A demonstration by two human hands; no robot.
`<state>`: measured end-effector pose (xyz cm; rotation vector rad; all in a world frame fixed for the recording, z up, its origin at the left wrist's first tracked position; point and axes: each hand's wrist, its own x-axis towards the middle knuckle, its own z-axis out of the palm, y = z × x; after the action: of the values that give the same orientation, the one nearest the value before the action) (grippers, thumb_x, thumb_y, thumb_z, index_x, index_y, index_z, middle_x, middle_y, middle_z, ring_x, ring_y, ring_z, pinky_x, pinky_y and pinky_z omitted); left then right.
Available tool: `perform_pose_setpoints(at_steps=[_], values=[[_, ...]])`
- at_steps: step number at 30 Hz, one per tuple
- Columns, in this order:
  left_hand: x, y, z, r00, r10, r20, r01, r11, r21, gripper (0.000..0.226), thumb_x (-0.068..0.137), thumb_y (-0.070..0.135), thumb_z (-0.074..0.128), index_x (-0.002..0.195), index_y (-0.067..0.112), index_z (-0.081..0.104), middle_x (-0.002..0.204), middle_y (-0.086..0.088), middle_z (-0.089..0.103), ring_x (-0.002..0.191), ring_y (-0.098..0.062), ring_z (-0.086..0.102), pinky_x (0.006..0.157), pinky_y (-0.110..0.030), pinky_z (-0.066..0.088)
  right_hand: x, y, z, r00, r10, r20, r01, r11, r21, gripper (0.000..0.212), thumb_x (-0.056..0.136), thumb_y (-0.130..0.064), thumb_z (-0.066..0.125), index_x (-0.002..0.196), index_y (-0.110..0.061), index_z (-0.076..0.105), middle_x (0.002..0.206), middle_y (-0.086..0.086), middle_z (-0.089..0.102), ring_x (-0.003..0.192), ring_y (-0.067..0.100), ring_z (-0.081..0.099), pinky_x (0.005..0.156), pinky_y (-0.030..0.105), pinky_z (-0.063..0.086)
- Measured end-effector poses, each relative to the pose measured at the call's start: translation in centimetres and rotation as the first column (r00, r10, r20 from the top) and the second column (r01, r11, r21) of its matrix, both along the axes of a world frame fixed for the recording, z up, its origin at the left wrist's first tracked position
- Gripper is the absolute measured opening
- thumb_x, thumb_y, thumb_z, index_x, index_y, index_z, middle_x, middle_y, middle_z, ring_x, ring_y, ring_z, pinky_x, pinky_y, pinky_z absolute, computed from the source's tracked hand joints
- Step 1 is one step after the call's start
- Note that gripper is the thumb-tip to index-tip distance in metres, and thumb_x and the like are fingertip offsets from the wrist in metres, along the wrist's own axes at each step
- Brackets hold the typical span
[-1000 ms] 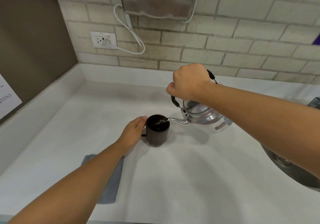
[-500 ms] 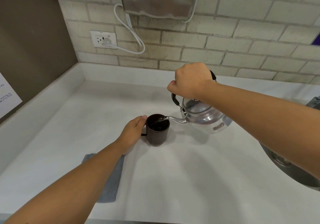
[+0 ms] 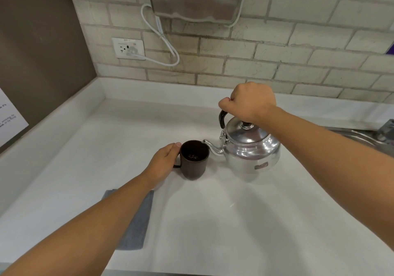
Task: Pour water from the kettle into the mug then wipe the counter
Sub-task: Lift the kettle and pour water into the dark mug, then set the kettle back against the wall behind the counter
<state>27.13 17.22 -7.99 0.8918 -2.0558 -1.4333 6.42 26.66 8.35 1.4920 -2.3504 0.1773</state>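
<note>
Your left hand (image 3: 165,162) cups the side of the mug (image 3: 194,159), its grip wrapped loosely against the wall by the handle, while your right hand (image 3: 249,102) has its grip clenched around the black handle of the kettle (image 3: 248,145).

Nearest you, the grey cloth (image 3: 136,224) lies flat on the table (image 3: 223,222), partly hidden under your left forearm, its long axis running away from you toward the mug. It sits on your left, just behind the left wrist and well apart from the right hand across the table. That makes the left hand the nearer one for the wiping step: it would only need to let go of the mug and draw back toward you.

Farther out, the mug stands upright with dark liquid visible inside. Beside it to the right the kettle sits level, its spout tip just at the mug's rim, with no stream showing; whether its base touches the table cannot be told. The pour looks finished or nearly so.

Beyond them, a steel sink (image 3: 362,139) edges in at the far right.
</note>
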Motion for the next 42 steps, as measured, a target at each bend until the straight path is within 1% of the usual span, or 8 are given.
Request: perform_pose_setpoints(at_steps=[7,13,19,21,25,27,31,42], values=[[-0.1,-1.3,-0.5,0.999,-0.029,0.022,0.027,0.996,0.09,0.041,0.099,0.04,0.04,0.065,0.018,0.046,0.067,-0.001,0.047,0.066,-0.014,0.044,0.071,-0.032,0.036,-3.4,0.0,0.3,0.924,-0.103,0.367,0.133,0.99,-0.057,0.046,0.073,-0.046,0.05,0.043,-0.017,0.029,0.042,-0.003,0.03,0.041,0.018,0.032,0.044,0.025,0.023],[-0.6,-4.9,2.1,0.966,-0.121,0.228,0.121,0.993,0.011,0.049,0.097,0.047,0.04,0.068,0.011,0.056,0.072,-0.001,0.059,0.074,-0.019,0.055,0.082,-0.038,0.046,-6.3,-1.7,0.7,0.9,-0.133,0.416,0.197,0.974,-0.115,0.047,0.076,-0.048,0.047,0.044,-0.018,0.029,0.042,-0.004,0.03,0.04,0.018,0.031,0.045,0.024,0.025],[-8.7,-7.1,10.7,0.991,0.045,-0.124,-0.091,0.913,-0.398,0.027,0.089,0.038,0.062,0.069,0.021,0.057,0.069,0.009,0.057,0.065,0.0,0.053,0.064,-0.009,0.041,-9.2,-5.2,0.2,0.833,-0.055,0.55,0.171,0.972,-0.161,0.044,0.081,-0.036,0.043,0.046,-0.015,0.028,0.044,-0.002,0.028,0.042,0.018,0.027,0.046,0.028,0.02],[-13.1,-7.1,12.7,0.988,-0.096,-0.122,0.027,0.881,-0.472,0.011,0.086,0.031,0.069,0.088,0.022,0.065,0.09,0.008,0.064,0.083,0.0,0.059,0.076,-0.012,0.045,-10.3,-6.5,-0.2,0.793,-0.013,0.609,0.156,0.971,-0.182,0.04,0.082,-0.033,0.042,0.05,-0.01,0.041,0.047,0.003,0.038,0.044,0.019,0.033,0.047,0.029,0.024],[-20.1,-8.3,14.3,0.954,-0.232,0.189,0.295,0.838,-0.458,0.053,0.082,0.031,0.073,0.13,0.014,0.055,0.124,-0.001,0.058,0.112,-0.013,0.055,0.092,-0.026,0.045,-12.3,-9.1,-1.2,0.737,0.022,0.675,0.148,0.97,-0.193,0.045,0.088,-0.03,0.041,0.067,0.003,0.064,0.054,0.007,0.053,0.048,0.021,0.045,0.05,0.03,0.034],[-22.3,-9.5,14.1,0.93,-0.24,0.28,0.347,0.823,-0.45,0.045,0.083,0.026,0.072,0.124,0.013,0.059,0.12,-0.002,0.063,0.106,-0.017,0.059,0.087,-0.028,0.047,-13.4,-10.4,-1.7,0.722,0.028,0.692,0.153,0.968,-0.199,0.046,0.089,-0.028,0.042,0.071,0.008,0.064,0.057,0.01,0.057,0.052,0.023,0.049,0.052,0.031,0.036],[-24.8,-12.0,13.3,0.943,-0.206,0.261,0.324,0.744,-0.584,0.015,0.085,0.016,0.068,0.077,0.016,0.055,0.064,0.013,0.055,0.063,-0.01,0.053,0.055,-0.01,0.036,-15.6,-13.0,-2.5,0.728,0.01,0.686,0.132,0.979,-0.155,0.041,0.091,-0.022,0.04,0.069,0.006,0.061,0.056,0.01,0.052,0.059,0.026,0.05,0.052,0.032,0.036],[-28.0,-15.6,10.3,0.932,-0.226,0.283,0.35,0.759,-0.548,0.017,0.084,0.014,0.071,0.1,0.008,0.071,0.064,0.015,0.055,0.059,-0.002,0.052,0.059,-0.019,0.041,-19.0,-16.1,-5.2,0.767,-0.011,0.642,0.068,0.996,-0.065,0.035,0.093,-0.021,0.037,0.065,-0.005,0.05,0.061,0.007,0.047,0.057,0.021,0.044,0.05,0.03,0.035]])
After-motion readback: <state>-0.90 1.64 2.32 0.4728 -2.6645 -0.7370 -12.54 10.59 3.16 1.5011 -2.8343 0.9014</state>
